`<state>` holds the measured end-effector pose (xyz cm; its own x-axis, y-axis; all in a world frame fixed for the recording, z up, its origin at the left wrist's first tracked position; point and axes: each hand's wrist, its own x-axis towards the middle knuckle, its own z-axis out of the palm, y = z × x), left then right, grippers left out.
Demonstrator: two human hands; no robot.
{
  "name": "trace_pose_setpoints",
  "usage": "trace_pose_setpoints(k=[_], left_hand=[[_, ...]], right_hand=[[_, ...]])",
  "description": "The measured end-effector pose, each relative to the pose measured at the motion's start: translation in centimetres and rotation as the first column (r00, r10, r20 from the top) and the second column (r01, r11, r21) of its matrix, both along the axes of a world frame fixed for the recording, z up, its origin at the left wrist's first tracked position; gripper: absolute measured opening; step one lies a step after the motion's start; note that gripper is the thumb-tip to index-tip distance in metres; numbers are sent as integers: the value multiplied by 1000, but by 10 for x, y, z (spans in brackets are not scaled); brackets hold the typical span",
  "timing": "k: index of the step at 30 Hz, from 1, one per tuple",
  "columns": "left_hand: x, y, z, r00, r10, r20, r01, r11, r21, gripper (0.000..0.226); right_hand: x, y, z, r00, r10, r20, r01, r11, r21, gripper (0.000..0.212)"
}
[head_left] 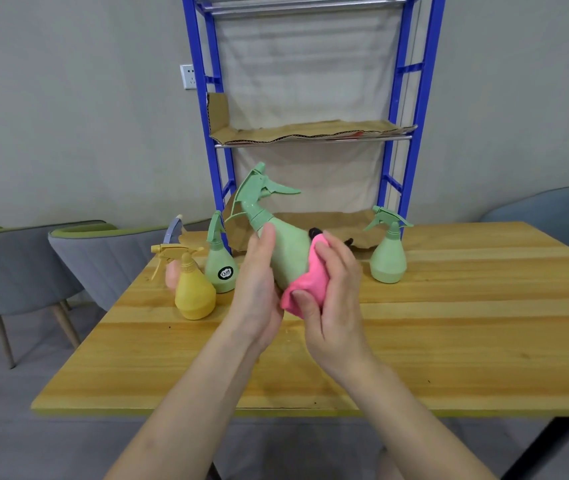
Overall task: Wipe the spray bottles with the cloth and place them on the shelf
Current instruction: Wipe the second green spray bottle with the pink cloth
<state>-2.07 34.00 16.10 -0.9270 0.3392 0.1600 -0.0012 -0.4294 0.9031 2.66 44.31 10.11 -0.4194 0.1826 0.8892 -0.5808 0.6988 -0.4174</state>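
A green spray bottle (285,247) is held tilted above the wooden table (449,334), its nozzle pointing up and to the right. My left hand (259,292) grips its body from the left. My right hand (335,306) holds a pink cloth (305,289) pressed against the bottle's right side. On the table stand a yellow spray bottle (193,289), a green one with a black label (220,261) and another green one (388,252) at the right. A pink bottle with a purple head (172,251) shows partly behind the yellow one.
A blue metal shelf rack (310,133) stands behind the table, its shelves lined with cardboard (310,131). Grey-green chairs (79,258) are at the left and another chair (560,216) at the right. A wall socket (188,76) is beside the rack.
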Motion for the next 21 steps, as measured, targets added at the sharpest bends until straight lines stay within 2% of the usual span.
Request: trace_pose_setpoints(k=[2,5,6,9,10,11,13,17,21], left_hand=[[2,4,-1,995,37,-97,-43,997,-57,36],[4,7,-7,972,45,-230,-72,991,-113,30],[4,6,-10,966,43,-256,-77,989,-124,28],[2,6,-16,951,52,-304,-100,985,-143,24],[1,6,-18,938,61,-341,-126,977,-173,27],[1,6,-19,922,71,-381,-159,966,-204,33],[-2,9,-25,896,78,-438,-201,950,-241,41],[-7,20,-41,885,116,-451,-260,926,-274,51],[-11,35,-52,893,127,-431,-284,903,-322,62]], right_hand=[[4,-6,-3,984,115,133,-80,967,-243,64],[12,-12,2,885,387,258,-139,750,-647,60],[12,-12,5,854,463,239,-150,658,-738,55],[11,-6,15,731,681,46,-198,276,-941,43],[11,-4,16,699,715,21,-182,206,-961,42],[12,-1,16,680,732,27,-157,182,-971,41],[13,5,12,697,709,112,-92,243,-966,39],[11,19,6,743,599,299,-10,458,-889,38],[11,37,5,759,533,373,22,553,-833,37]])
